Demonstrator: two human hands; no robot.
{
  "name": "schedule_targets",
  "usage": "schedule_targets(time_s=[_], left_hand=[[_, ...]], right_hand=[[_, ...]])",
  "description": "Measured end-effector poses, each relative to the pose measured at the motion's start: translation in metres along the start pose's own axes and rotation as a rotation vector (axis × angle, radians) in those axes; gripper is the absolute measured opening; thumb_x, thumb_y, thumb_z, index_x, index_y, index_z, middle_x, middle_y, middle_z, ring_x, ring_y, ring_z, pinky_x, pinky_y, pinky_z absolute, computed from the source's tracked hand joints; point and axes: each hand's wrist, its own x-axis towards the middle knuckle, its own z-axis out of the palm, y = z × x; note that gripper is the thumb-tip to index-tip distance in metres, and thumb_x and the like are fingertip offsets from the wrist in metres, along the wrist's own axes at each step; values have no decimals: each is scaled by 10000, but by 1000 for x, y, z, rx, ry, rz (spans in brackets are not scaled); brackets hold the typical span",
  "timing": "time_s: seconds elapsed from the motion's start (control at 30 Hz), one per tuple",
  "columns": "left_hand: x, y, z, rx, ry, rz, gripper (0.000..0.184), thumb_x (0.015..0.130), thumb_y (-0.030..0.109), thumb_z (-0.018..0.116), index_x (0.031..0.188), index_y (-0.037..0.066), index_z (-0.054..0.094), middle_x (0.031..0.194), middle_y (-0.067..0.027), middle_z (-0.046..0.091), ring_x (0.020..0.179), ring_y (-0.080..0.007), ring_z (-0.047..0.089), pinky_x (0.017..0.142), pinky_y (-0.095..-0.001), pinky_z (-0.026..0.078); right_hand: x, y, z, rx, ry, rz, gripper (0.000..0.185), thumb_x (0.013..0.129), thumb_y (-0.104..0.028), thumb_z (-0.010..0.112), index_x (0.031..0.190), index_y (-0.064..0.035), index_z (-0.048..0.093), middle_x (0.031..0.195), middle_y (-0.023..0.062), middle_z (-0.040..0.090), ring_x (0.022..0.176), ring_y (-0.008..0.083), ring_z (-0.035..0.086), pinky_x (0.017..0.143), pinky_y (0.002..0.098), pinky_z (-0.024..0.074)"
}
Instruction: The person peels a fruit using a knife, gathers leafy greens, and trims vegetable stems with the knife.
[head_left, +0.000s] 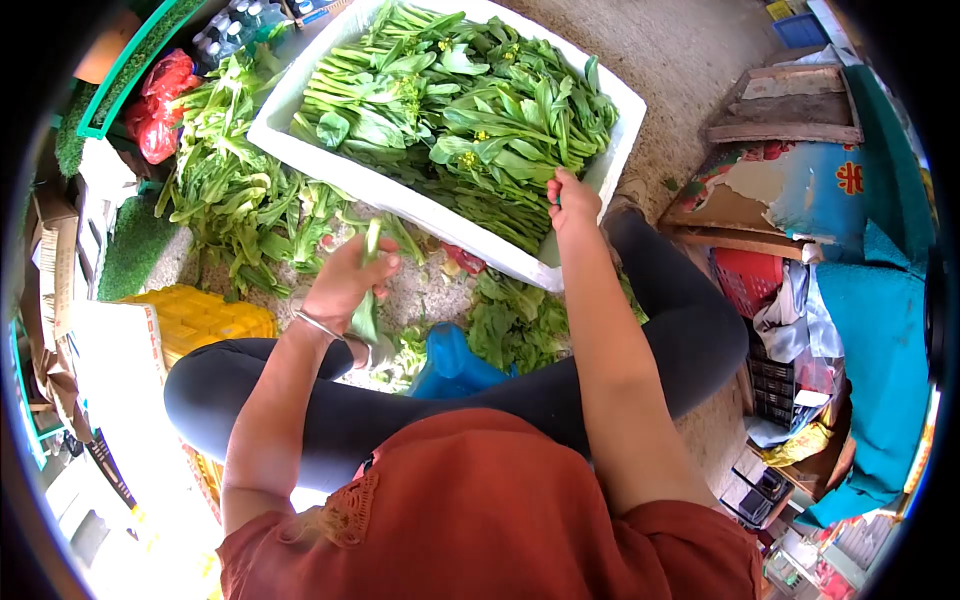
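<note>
My left hand [348, 283], with a bracelet at the wrist, is closed around a leafy green stalk [371, 242]. The stalk's pale thick end points up and its leaf hangs below the palm. My right hand [575, 204] is at the near right side of a white foam box [400, 205], its fingers pinched together. A small dark green bit shows at those fingertips; I cannot make out what it is. Bundled flowering greens [470, 110] fill the box, with stems and a few yellow blossoms showing.
Loose leaves [235, 190] are heaped left of the box, and more trimmed leaves [510, 325] lie between my legs near a blue plastic object [447, 362]. A yellow crate [210, 318] is at left. A red basket [745, 280] and worn boards [790, 105] stand at right.
</note>
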Motion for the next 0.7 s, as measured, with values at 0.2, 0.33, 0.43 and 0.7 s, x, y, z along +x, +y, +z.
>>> schedule_targets(time_s=[0.2, 0.33, 0.43, 0.7], left_hand=[[-2, 5, -2, 80, 120, -14, 255, 845, 179, 585, 1011, -12, 549, 658, 22, 453, 544, -64, 444, 532, -220, 426], [-1, 5, 0, 47, 104, 0, 246, 839, 176, 596, 992, -11, 548, 636, 10, 461, 550, -76, 457, 530, -222, 410], [-1, 6, 1, -1, 123, 6, 240, 837, 171, 599, 984, -12, 547, 636, 7, 470, 548, -81, 457, 529, -222, 402], [-4, 11, -3, 3, 157, 71, 221, 838, 160, 594, 961, -21, 562, 645, 7, 491, 561, -76, 462, 526, -224, 389]], right_hand=[[-37, -14, -14, -63, 30, -216, 231, 796, -221, 635, 875, -45, 508, 710, 57, 599, 497, 129, 527, 392, 233, 294], [3, 0, 8, -73, 103, -115, 222, 779, -194, 656, 840, -37, 512, 668, 72, 590, 456, 129, 509, 405, 251, 294], [12, -3, 12, -33, 127, -81, 173, 749, -111, 666, 787, -34, 516, 614, 73, 554, 446, 126, 503, 398, 244, 298], [-149, -40, -25, 125, -389, -543, 184, 786, -67, 629, 945, -31, 544, 820, 88, 626, 541, 92, 530, 410, 186, 342]])
